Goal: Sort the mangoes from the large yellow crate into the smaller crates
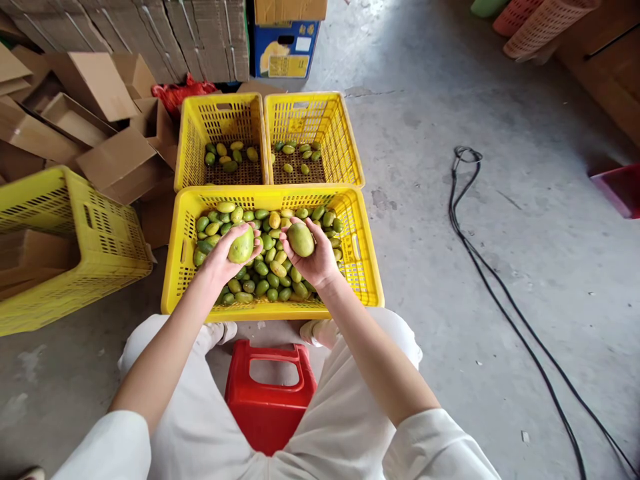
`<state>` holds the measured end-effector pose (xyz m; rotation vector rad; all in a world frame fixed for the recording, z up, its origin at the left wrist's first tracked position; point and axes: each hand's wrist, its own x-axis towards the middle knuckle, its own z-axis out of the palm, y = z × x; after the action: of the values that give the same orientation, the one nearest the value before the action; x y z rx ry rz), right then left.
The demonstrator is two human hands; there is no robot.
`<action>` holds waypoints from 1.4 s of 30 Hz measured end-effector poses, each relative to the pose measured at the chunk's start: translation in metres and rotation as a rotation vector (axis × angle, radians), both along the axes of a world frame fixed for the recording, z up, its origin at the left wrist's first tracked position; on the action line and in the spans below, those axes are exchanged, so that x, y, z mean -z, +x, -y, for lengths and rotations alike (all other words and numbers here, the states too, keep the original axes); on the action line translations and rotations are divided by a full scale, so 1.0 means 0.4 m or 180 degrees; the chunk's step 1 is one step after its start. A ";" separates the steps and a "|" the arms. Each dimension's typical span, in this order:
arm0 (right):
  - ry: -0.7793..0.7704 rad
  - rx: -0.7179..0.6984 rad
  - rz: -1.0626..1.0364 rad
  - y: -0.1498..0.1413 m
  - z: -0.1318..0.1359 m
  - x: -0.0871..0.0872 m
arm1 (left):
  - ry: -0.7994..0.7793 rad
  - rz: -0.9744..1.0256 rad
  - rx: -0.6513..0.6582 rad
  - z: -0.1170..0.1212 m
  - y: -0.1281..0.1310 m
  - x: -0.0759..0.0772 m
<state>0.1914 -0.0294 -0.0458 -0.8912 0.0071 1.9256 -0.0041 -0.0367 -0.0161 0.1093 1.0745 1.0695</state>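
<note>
My left hand (225, 259), palm turned up and fingers curled, holds a green oval fruit (241, 246) with small dark specks. In my right hand (323, 262) rests another smooth, yellow-green oval fruit (301, 239), with the fingers cupped round it. Both hands are above a large yellow plastic crate (371, 280) with slotted sides. Many loose fruits of the same kind (273, 281), green to yellow, cover its bottom. The hands and forearms hide part of the pile.
Beyond the large crate stand two yellow crates, the left one (183, 143) and the right one (350, 147), each with several fruits. A yellow crate (107, 250) and cardboard boxes (117, 163) lie to the left. A red stool (270, 400) is between my legs; a black cable (493, 280) crosses the floor.
</note>
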 end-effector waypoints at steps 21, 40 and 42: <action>0.0140 0.0291 0.0145 -0.004 0.006 0.007 | -0.0607 0.0027 -0.0351 -0.020 -0.007 0.009; -0.1275 0.0171 0.0883 -0.020 0.048 0.232 | -0.1565 -0.0288 -0.0504 0.011 0.026 0.088; -0.1317 0.0105 0.1013 -0.026 0.070 0.256 | -0.1715 -0.0384 -0.0583 0.035 0.034 0.124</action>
<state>0.1810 -0.0576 -0.1480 -1.4568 0.2367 1.7601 0.0096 -0.0506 -0.0658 -0.3662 1.4693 0.9086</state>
